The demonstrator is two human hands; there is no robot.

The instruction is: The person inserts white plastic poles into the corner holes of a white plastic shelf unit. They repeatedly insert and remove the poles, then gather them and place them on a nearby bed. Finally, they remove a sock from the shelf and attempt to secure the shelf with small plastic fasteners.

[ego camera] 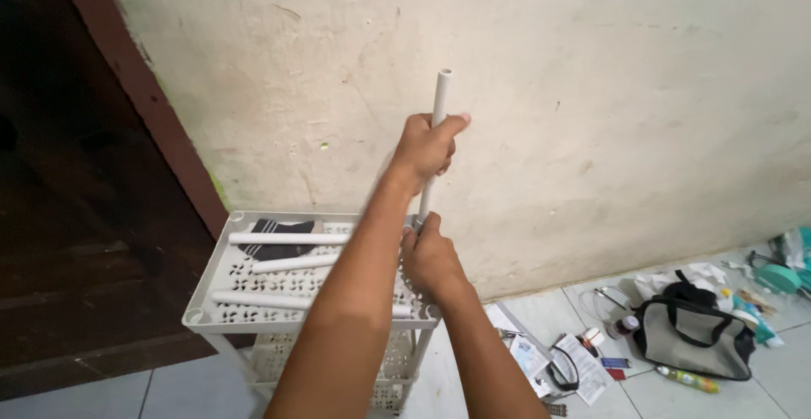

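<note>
My left hand (429, 144) is closed around a white plastic tube (441, 94) that stands upright against the wall, its open top just above my fist. Lower on the same tube, my right hand (431, 258) grips it where it meets the far right corner of a white perforated plastic rack (203, 305). On the rack's top shelf lie three more white tubes (283, 238) and a dark striped cloth (279, 231). My left forearm hides part of the shelf.
A dark wooden door (76, 174) stands left of the rack, and a stained wall (591, 89) rises behind it. On the tiled floor to the right lie a grey bag (688, 334), papers (583, 368), small bottles (623, 326) and other clutter.
</note>
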